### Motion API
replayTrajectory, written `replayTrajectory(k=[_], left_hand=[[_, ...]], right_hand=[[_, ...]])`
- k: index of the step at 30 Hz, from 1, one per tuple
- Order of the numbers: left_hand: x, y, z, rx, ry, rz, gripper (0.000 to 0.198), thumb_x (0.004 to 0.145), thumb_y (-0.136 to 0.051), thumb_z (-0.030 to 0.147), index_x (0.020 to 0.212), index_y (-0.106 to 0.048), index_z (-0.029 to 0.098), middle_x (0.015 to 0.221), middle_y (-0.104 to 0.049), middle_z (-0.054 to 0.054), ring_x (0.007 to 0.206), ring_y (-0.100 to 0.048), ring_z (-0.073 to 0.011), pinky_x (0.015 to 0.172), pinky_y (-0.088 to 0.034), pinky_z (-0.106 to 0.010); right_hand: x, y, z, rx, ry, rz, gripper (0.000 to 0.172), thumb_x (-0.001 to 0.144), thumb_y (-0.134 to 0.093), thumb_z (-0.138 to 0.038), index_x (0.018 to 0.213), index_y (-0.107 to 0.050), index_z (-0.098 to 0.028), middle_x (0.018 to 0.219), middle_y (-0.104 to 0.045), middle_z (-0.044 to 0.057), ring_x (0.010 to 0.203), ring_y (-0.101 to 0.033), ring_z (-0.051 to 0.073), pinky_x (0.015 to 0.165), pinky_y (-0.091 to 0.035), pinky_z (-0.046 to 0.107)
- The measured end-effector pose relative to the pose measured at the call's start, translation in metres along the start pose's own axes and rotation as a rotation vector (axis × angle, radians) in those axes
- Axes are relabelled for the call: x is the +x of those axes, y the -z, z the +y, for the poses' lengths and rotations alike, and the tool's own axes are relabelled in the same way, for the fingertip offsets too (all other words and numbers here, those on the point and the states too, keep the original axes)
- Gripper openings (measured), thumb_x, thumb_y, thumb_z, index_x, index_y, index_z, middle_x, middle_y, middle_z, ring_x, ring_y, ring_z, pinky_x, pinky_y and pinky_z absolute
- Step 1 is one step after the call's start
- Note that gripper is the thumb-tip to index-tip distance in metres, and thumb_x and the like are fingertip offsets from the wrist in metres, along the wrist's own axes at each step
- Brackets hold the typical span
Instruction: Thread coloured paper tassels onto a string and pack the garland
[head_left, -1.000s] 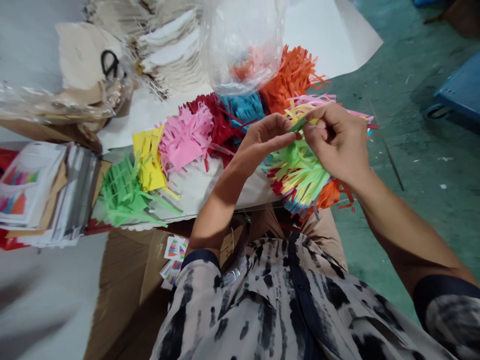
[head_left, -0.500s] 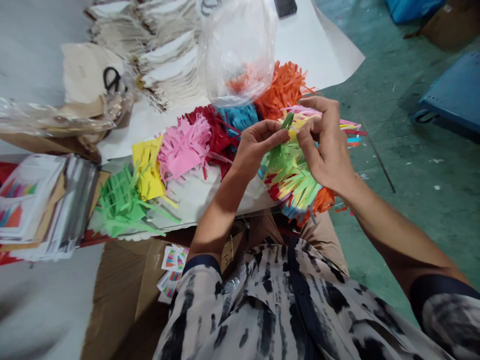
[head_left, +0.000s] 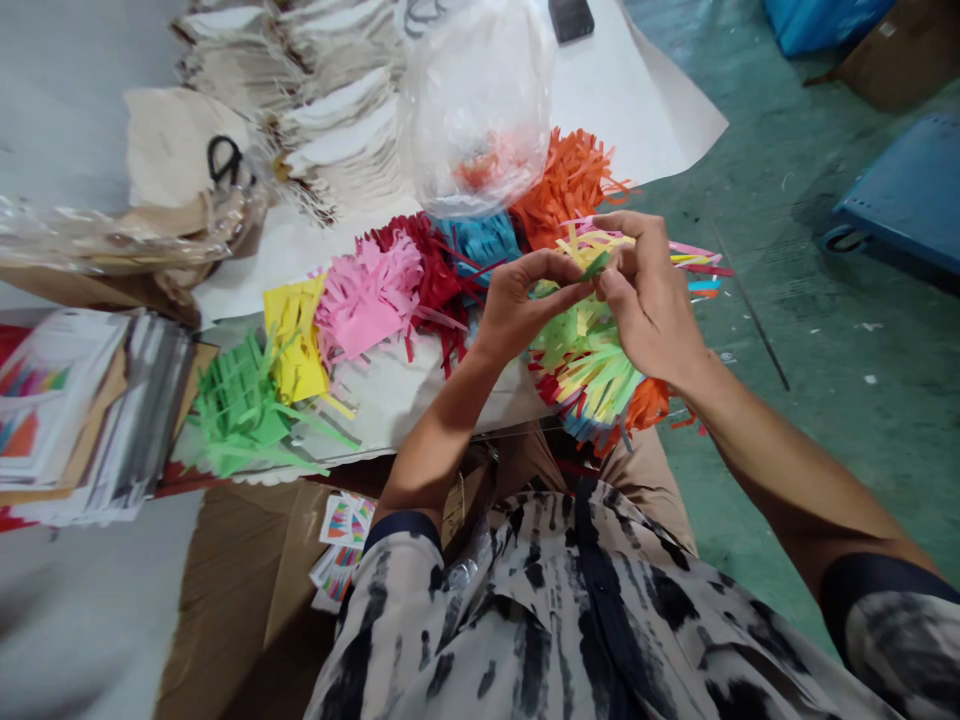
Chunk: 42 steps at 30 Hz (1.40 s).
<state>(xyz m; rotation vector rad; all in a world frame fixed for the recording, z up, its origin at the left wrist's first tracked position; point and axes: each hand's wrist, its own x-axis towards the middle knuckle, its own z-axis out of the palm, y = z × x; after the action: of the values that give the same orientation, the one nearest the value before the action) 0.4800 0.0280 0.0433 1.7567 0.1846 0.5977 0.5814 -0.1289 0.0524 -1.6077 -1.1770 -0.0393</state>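
Note:
My left hand [head_left: 521,300] pinches the twisted dark green top of a green paper tassel [head_left: 596,266] between thumb and fingers. Close against it, my right hand [head_left: 649,305] has thumb and index finger closed on the other end of that twist. Beneath both hands lies a bundle of multicoloured paper tassels [head_left: 592,385], with yellow, light green, red, blue and orange fringes at the table's edge. Some strips stick out to the right behind my right hand. Its palm and my fingers hide part of the bundle.
Left of my hands lie fringed paper piles: green [head_left: 244,395], yellow [head_left: 294,335], pink [head_left: 367,290], dark red [head_left: 435,270], blue [head_left: 484,240] and orange [head_left: 562,185]. Behind them stand a clear plastic bag [head_left: 476,110] and stacked cream bundles [head_left: 345,150]. Printed cards [head_left: 60,400] fill the left edge.
The green twist has tipped from near upright toward the right and lies lower. My right hand has come in to meet my left, its fingers now closed on the twist.

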Motion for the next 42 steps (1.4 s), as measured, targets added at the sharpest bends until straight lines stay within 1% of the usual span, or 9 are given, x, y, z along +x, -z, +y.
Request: replayTrajectory(k=[4,9,15,18,21,27,32,37,42], left_hand=[[-0.002,-0.001,0.006,0.12,-0.084,0.011,0.019,0.092,-0.089,0.038,0.091,-0.075,0.023,0.093,-0.078,-0.002,0.092,-0.072,-0.0172,0.091,-0.059,-0.035],[0.0,-0.001,-0.004,0.102,-0.235,0.024,0.024,0.092,-0.09,0.042,0.092,-0.077,0.023,0.091,-0.078,-0.001,0.088,-0.071,-0.0157,0.088,-0.059,-0.035],[0.006,0.001,-0.017,-0.193,-0.083,-0.002,0.039,0.086,-0.092,0.058,0.092,-0.074,0.024,0.088,-0.073,0.002,0.08,-0.07,-0.0118,0.075,-0.059,-0.029],[0.005,0.002,-0.019,-0.272,0.016,-0.019,0.042,0.084,-0.093,0.06,0.092,-0.073,0.023,0.087,-0.072,0.002,0.08,-0.07,-0.0113,0.073,-0.059,-0.028],[0.005,0.001,-0.021,-0.299,0.052,-0.006,0.039,0.087,-0.092,0.056,0.095,-0.073,0.024,0.086,-0.071,0.002,0.081,-0.071,-0.0119,0.073,-0.06,-0.028],[0.007,0.002,-0.026,-0.316,0.046,-0.012,0.038,0.086,-0.094,0.054,0.096,-0.073,0.024,0.088,-0.071,0.002,0.082,-0.071,-0.0116,0.074,-0.059,-0.029],[0.007,0.0,-0.023,-0.231,-0.032,-0.017,0.04,0.084,-0.094,0.057,0.092,-0.074,0.023,0.089,-0.073,0.002,0.082,-0.07,-0.0111,0.076,-0.059,-0.028],[0.007,-0.002,-0.02,-0.151,-0.145,-0.017,0.038,0.083,-0.095,0.055,0.092,-0.078,0.023,0.089,-0.074,0.001,0.085,-0.071,-0.012,0.082,-0.06,-0.029],[0.007,0.0,-0.027,-0.252,-0.061,0.006,0.041,0.08,-0.096,0.058,0.091,-0.075,0.024,0.088,-0.073,0.003,0.081,-0.069,-0.0104,0.076,-0.058,-0.027]], right_hand=[[-0.003,0.0,0.013,-0.024,-0.007,-0.014,0.042,0.108,-0.057,-0.058,0.143,-0.056,-0.033,0.083,-0.065,-0.001,0.065,-0.056,0.019,0.072,-0.052,0.04],[-0.007,0.009,0.006,-0.058,0.003,-0.074,0.042,0.112,-0.048,-0.053,0.146,-0.053,-0.029,0.087,-0.064,0.002,0.072,-0.059,0.022,0.077,-0.054,0.043],[-0.005,0.012,-0.006,-0.04,-0.022,-0.106,0.031,0.115,-0.043,-0.048,0.143,-0.046,-0.035,0.084,-0.054,-0.001,0.07,-0.056,0.023,0.072,-0.048,0.043],[-0.005,0.011,-0.007,-0.033,-0.044,-0.083,0.033,0.114,-0.044,-0.052,0.143,-0.046,-0.035,0.084,-0.056,0.0,0.07,-0.058,0.024,0.07,-0.049,0.044],[-0.006,0.01,-0.007,-0.034,-0.074,-0.034,0.037,0.114,-0.044,-0.057,0.145,-0.048,-0.037,0.085,-0.06,0.002,0.069,-0.058,0.025,0.069,-0.052,0.045],[-0.009,0.006,-0.004,-0.03,-0.08,0.026,0.042,0.114,-0.045,-0.06,0.151,-0.049,-0.04,0.09,-0.067,0.002,0.075,-0.067,0.026,0.074,-0.059,0.046],[-0.006,0.004,-0.007,-0.04,-0.051,0.018,0.036,0.114,-0.047,-0.053,0.147,-0.048,-0.039,0.085,-0.062,0.0,0.069,-0.063,0.023,0.068,-0.052,0.043],[-0.006,0.005,-0.009,-0.018,-0.022,0.007,0.036,0.114,-0.048,-0.051,0.145,-0.05,-0.034,0.087,-0.065,0.002,0.073,-0.063,0.023,0.07,-0.053,0.044],[-0.008,0.005,-0.007,-0.03,-0.014,-0.005,0.034,0.114,-0.046,-0.052,0.145,-0.046,-0.038,0.083,-0.061,0.0,0.07,-0.061,0.024,0.068,-0.051,0.044]])
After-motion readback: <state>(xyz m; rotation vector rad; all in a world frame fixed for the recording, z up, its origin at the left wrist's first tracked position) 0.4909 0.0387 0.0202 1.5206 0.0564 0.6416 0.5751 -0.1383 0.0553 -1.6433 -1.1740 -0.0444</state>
